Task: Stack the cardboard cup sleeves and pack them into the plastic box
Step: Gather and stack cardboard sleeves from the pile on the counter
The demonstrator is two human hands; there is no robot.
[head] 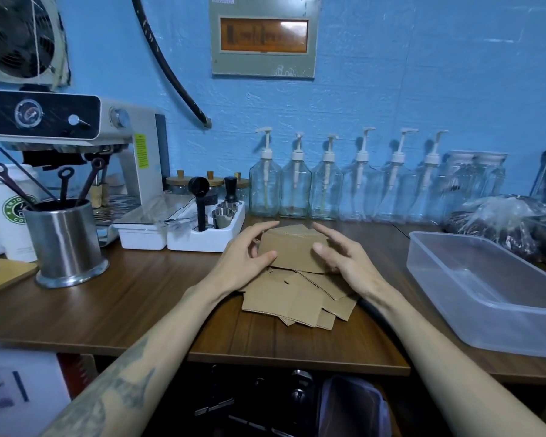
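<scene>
Between my two hands, a small stack of cardboard sleeves (289,250) stands lifted off the wooden counter (133,298). My left hand (243,260) curls round its left edge, thumb on the front face; my right hand (344,257) clasps the right edge likewise. Beneath, loose sleeves (300,298) lie fanned flat, partly covered by my wrists, so I cannot count them. Well to the right sits the plastic box (486,288), its far corner cut off by the frame.
</scene>
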